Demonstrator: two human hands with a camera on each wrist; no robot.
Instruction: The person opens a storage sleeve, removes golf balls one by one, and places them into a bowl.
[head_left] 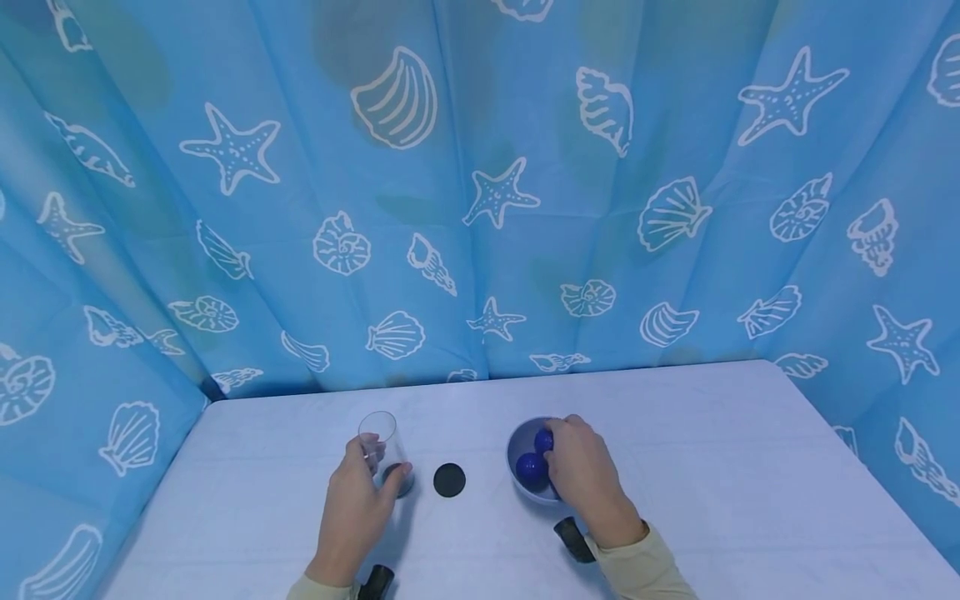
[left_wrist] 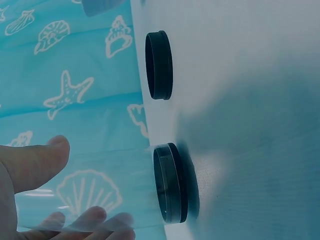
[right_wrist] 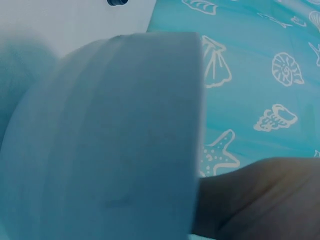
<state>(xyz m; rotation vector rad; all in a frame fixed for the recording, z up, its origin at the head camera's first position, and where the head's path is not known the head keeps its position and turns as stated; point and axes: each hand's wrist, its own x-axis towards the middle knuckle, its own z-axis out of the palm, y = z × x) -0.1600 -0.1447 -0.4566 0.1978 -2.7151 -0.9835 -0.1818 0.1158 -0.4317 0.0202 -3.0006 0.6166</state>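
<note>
My left hand holds a clear cylindrical jar with a black bottom cap, thumb on one side and fingers on the other. The jar stands upright on the table. Just right of it lies a round black lid. My right hand reaches into a grey-blue bowl and pinches a dark blue ball. Beside that ball sits another blue ball, and part of a further one shows under the hand. In the right wrist view, the bowl's wall hides the fingertips.
A white cloth covers the table. Blue curtains with white shell and starfish prints hang behind it and on both sides. A black wrist device is on the right wrist, close to the bowl's near side.
</note>
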